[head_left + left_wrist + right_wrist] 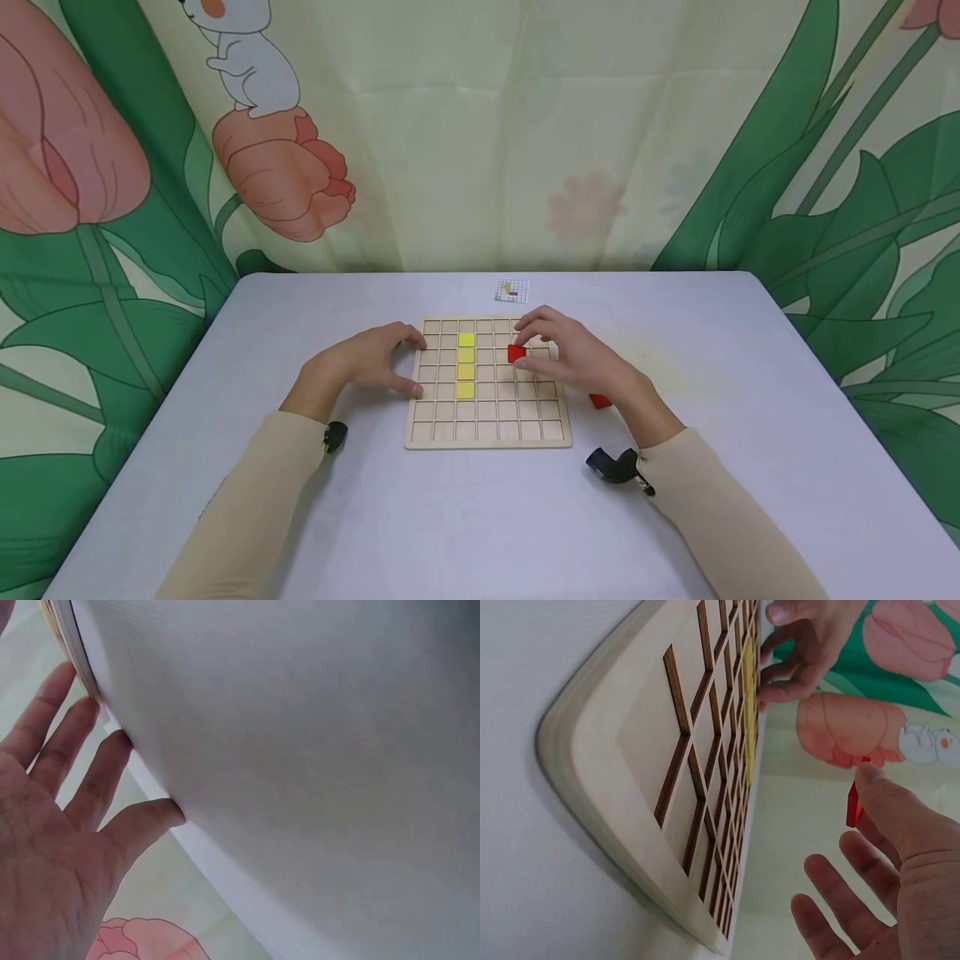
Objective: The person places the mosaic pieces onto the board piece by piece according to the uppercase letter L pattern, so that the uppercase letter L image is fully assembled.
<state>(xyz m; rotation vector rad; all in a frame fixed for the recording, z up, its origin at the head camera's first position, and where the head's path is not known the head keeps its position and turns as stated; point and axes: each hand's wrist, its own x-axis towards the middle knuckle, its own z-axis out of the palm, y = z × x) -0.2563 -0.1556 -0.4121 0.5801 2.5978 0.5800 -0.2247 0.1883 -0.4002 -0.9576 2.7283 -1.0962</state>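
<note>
A wooden grid board [487,423] lies on the table, with a column of yellow square tiles [466,372] set in its left half. My right hand [573,354] is over the board's right side and pinches a red square tile [517,353] between thumb and finger. In the right wrist view the red tile [853,806] is tilted and apart from the board. At the board's left edge, my left hand [375,360] rests with thumb and fingers spread and touching the rim. Another red tile [600,401] lies beside the board, partly hidden under my right wrist.
Behind the board a small printed grid card [512,291] lies on the white table [480,525]. A patterned curtain [480,150] hangs along the table's far edge. Black wrist cameras [611,465] are strapped at both sleeves.
</note>
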